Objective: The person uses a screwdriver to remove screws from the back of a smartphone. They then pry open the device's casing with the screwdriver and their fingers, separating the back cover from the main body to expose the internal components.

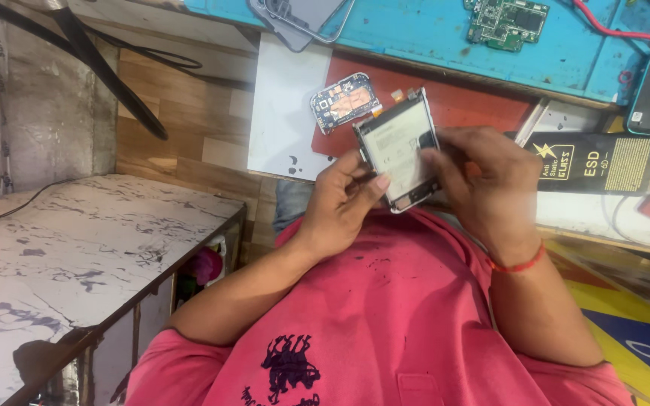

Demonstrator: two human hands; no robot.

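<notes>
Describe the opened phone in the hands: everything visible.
The phone is a flat rectangle with its back cover off, silver-grey frame around a large pale grey battery that fills most of it. A small orange flex tab sticks out at its top edge. It is held tilted above the lap, in front of the red mat. The left hand grips its lower left edge, thumb across the bottom; the right hand holds the right side, fingertips pressing on the battery face. Printing on it is too small to tell.

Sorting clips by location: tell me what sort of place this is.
Probably a phone repair bench: both hands hold an opened phone, a bare circuit board lies on a blue work mat, and another stripped phone part sits nearby.
</notes>
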